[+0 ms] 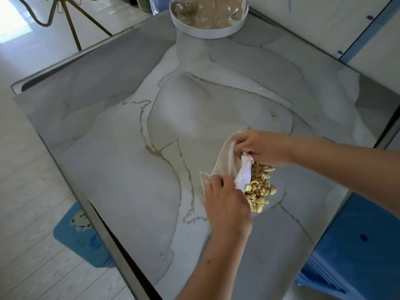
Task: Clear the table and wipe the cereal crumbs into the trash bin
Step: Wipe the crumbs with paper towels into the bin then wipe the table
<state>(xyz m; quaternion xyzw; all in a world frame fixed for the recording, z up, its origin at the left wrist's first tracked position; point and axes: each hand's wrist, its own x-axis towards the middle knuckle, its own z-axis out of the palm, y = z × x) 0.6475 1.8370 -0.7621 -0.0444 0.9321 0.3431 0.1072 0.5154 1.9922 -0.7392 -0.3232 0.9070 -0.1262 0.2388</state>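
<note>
Gripping the soft cream cloth [225, 156] with the right hand [262, 148], fingers curled tight round a bunched-up white fold at the far end. Pinching the near end of the same cloth with the left hand [225, 200], fingers bent down over it, knuckles up. Holding the cloth stretched between both hands like a little wall, lying low on the grey and white marble worktop with thin gold lines [129, 169]. Pressing the edge of the cloth right up against the heap of small yellow cereal bits [259, 187], touching it. Bunching that heap on the right side of the cloth, between the two hands and near the right edge of the worktop.

Showing one tiny tan crumb [274, 114] lying farther back on the worktop, well apart from the heap, and one pale crumb [261, 88] farther back again. Showing, at the far edge of the worktop, a round white tray [205, 32] carrying clear glass things. Showing, just past the right edge and lower down, a big blue plastic thing [357, 245]; not telling whether bin or stool. Showing, on the pale wood floor [32, 191] at the left, a blue mat with a cartoon animal [82, 232], partly hiding under the worktop. Showing thin gold legs [71, 24] standing on the floor at the far left.
</note>
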